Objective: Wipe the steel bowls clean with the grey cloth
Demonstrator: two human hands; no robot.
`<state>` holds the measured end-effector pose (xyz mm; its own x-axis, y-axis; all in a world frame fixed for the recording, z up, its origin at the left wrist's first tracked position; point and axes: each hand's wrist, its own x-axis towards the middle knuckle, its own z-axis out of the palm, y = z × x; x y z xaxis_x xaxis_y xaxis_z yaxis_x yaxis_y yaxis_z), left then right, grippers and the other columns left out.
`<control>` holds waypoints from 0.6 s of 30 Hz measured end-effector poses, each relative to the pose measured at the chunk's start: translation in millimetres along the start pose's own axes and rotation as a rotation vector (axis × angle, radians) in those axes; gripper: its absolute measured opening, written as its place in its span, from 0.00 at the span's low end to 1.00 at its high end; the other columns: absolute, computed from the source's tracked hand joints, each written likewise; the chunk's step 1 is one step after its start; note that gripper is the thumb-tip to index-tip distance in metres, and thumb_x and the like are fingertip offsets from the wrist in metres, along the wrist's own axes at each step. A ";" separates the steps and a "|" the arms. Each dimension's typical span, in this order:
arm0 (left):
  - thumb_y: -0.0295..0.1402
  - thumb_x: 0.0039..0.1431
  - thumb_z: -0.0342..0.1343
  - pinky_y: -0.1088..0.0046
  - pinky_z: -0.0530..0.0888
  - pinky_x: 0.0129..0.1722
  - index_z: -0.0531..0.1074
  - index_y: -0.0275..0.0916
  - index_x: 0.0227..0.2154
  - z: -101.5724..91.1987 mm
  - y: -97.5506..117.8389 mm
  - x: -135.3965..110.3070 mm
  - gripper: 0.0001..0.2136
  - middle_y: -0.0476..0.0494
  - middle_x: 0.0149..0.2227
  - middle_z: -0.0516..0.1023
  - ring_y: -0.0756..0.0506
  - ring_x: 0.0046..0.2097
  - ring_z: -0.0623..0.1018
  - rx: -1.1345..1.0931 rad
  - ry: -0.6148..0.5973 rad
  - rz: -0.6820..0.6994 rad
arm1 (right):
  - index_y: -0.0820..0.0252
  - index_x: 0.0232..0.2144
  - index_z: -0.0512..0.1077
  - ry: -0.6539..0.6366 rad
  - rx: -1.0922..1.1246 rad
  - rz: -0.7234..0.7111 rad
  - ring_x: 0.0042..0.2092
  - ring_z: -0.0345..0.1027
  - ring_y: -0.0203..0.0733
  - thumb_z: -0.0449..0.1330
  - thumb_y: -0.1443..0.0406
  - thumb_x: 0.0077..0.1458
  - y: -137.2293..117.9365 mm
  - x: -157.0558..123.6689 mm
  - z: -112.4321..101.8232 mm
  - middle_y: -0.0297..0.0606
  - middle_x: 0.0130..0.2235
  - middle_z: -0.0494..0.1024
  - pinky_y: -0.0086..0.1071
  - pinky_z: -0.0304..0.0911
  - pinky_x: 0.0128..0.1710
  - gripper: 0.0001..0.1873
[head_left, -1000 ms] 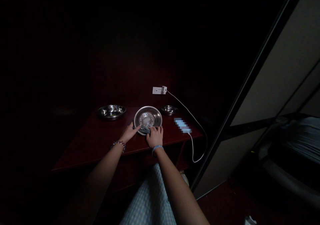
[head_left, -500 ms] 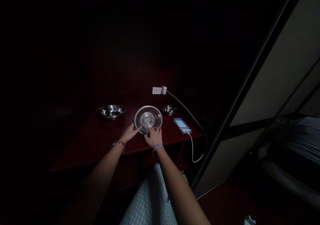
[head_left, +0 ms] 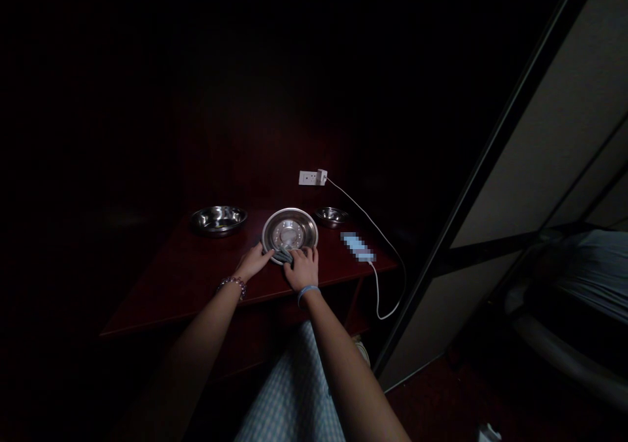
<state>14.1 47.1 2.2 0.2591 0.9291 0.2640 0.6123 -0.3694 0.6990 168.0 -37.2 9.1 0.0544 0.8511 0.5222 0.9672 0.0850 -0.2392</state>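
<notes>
A round steel bowl [head_left: 290,227] stands tilted toward me on a dark red table [head_left: 196,278]. My left hand [head_left: 254,262] grips its near-left rim, fingers curled against the edge. My right hand [head_left: 303,269] presses a small grey cloth [head_left: 284,255] against the bowl's near rim, fingers closed over it. A beaded bracelet is on my left wrist and a blue band on my right.
A wider steel bowl [head_left: 218,219] sits at the back left and a small one [head_left: 332,216] at the back right. A phone [head_left: 358,246] lies to the right, its white cable [head_left: 387,278] running to a wall socket [head_left: 313,177]. A sliding door frame [head_left: 471,187] stands right.
My right hand with the cloth has shifted slightly back and forth along the bowl's near rim. The left hand keeps its hold on the rim.
</notes>
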 end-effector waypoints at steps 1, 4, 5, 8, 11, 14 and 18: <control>0.41 0.58 0.52 0.62 0.69 0.51 0.70 0.41 0.52 -0.1 0.4 -0.3 0.20 0.39 0.50 0.79 0.36 0.53 0.75 -0.006 0.005 -0.004 | 0.56 0.49 0.72 0.005 0.002 0.009 0.57 0.56 0.50 0.54 0.63 0.56 0.0 0.0 0.1 0.37 0.51 0.76 0.46 0.33 0.64 0.19; 0.40 0.57 0.52 0.61 0.69 0.52 0.70 0.40 0.51 -0.6 1.9 -1.3 0.20 0.38 0.50 0.78 0.36 0.53 0.75 -0.025 0.014 -0.008 | 0.57 0.49 0.72 0.026 0.011 0.032 0.57 0.55 0.50 0.54 0.63 0.55 -0.1 -0.2 0.7 0.37 0.52 0.76 0.45 0.33 0.64 0.19; 0.40 0.58 0.52 0.61 0.69 0.52 0.70 0.40 0.52 -0.7 2.4 -1.6 0.20 0.38 0.51 0.78 0.36 0.53 0.75 -0.028 0.015 -0.006 | 0.57 0.49 0.72 0.031 0.014 0.034 0.57 0.55 0.50 0.54 0.64 0.55 -0.1 -0.4 0.9 0.37 0.52 0.76 0.45 0.33 0.64 0.20; 0.40 0.58 0.51 0.62 0.69 0.52 0.69 0.39 0.52 -0.9 3.0 -2.1 0.20 0.37 0.51 0.78 0.36 0.53 0.75 -0.020 0.015 0.000 | 0.58 0.49 0.72 0.037 0.022 0.030 0.57 0.56 0.50 0.54 0.64 0.55 0.1 -0.5 1.8 0.38 0.51 0.76 0.44 0.34 0.64 0.20; 0.41 0.58 0.51 0.62 0.70 0.50 0.69 0.38 0.52 -0.4 1.5 -1.4 0.21 0.37 0.51 0.78 0.36 0.52 0.76 -0.008 0.015 -0.004 | 0.58 0.49 0.72 0.025 0.021 0.028 0.56 0.57 0.49 0.54 0.64 0.55 0.5 -0.2 2.4 0.38 0.51 0.75 0.44 0.35 0.64 0.19; 0.40 0.57 0.52 0.65 0.71 0.49 0.70 0.38 0.52 0.9 -1.4 0.3 0.21 0.38 0.50 0.78 0.38 0.51 0.77 -0.024 0.023 0.007 | 0.57 0.49 0.72 0.009 0.018 0.032 0.56 0.57 0.49 0.55 0.64 0.55 0.7 0.1 2.7 0.37 0.51 0.75 0.44 0.35 0.64 0.19; 0.41 0.58 0.52 0.64 0.70 0.52 0.68 0.39 0.54 3.0 -5.1 2.4 0.22 0.38 0.51 0.77 0.39 0.53 0.76 -0.066 0.013 0.028 | 0.57 0.49 0.72 0.000 0.019 0.032 0.56 0.57 0.48 0.54 0.64 0.55 0.8 0.2 2.5 0.37 0.52 0.75 0.43 0.35 0.64 0.19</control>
<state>13.8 51.2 -2.7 0.2654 0.9186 0.2929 0.5541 -0.3940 0.7334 168.2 -35.7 7.0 0.0856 0.8536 0.5139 0.9600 0.0674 -0.2717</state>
